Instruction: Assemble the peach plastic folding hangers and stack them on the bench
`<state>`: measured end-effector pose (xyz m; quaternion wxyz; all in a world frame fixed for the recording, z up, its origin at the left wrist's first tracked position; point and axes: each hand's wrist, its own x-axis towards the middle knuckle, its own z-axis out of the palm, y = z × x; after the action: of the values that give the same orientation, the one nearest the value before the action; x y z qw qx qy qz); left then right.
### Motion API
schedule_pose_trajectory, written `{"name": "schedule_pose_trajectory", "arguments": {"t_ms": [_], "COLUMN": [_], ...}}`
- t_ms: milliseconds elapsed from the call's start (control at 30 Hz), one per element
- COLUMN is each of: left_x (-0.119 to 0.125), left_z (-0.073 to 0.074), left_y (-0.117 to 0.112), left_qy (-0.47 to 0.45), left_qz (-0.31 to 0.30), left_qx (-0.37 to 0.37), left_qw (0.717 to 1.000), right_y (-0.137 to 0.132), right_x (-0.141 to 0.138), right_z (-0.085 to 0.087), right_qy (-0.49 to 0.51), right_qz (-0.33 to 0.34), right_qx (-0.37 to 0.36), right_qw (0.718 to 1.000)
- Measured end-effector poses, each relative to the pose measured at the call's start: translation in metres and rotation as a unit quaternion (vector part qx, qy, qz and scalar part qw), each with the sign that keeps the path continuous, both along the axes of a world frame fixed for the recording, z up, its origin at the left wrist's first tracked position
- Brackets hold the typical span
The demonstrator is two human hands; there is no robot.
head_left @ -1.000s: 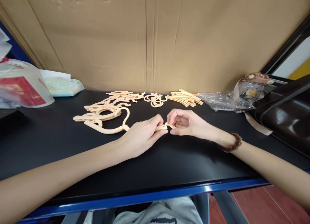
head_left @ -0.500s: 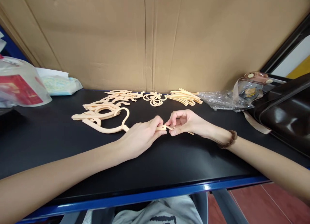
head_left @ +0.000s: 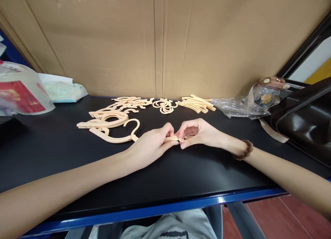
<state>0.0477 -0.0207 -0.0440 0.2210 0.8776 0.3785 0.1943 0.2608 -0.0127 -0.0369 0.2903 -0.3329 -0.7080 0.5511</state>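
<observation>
Hanger (head_left: 117, 140) lies long axis left-right, left hand (head_left: 152, 142) grip closed round it; right tip, between both hands, meets thin strip (head_left: 181, 139) pinched by right hand (head_left: 201, 133).

smooth, plastic-looking hanger (head_left: 111, 138)

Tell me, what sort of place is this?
Perhaps a workshop bench: a blue-edged, flat black table stands before a brown cardboard panel, and thin, straight beige strips and small, curved beige hooks lie grouped apart on it. The wider room is mostly out of view.
</observation>
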Motion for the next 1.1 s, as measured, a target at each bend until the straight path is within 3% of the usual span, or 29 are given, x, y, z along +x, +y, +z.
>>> {"name": "schedule_pose_trajectory", "arguments": {"t_ms": [367,500,667,800,900,1100], "left_x": [0.001,0.000,0.000,0.002,0.002,0.002], "left_z": [0.001,0.002,0.004,0.005,0.004,0.004], "left_y": [0.004,0.004,0.004,0.001,-0.001,-0.002], "left_qy": [-0.026,-0.014,-0.018,-0.015,-0.005,-0.024], "left_qz": [0.011,0.016,-0.002,-0.016,-0.017,-0.032], "left_qx": [0.009,0.009,-0.006,-0.020,-0.004,0.005], "left_qw": [1.000,1.000,1.000,1.000,1.000,0.999], "right_y": [-0.002,0.001,0.005,0.011,0.014,0.007], "right_x": [0.003,0.006,0.010,0.018,0.021,0.013], "right_z": [0.002,0.006,0.009,0.009,0.009,0.010], "right_qy": [-0.097,-0.172,-0.252,-0.291,-0.293,-0.258], "right_qz": [0.002,-0.020,-0.029,-0.029,-0.042,-0.041], "right_qx": [0.179,0.284,0.414,0.468,0.454,0.355], "right_qw": [0.979,0.943,0.874,0.834,0.841,0.898]}}
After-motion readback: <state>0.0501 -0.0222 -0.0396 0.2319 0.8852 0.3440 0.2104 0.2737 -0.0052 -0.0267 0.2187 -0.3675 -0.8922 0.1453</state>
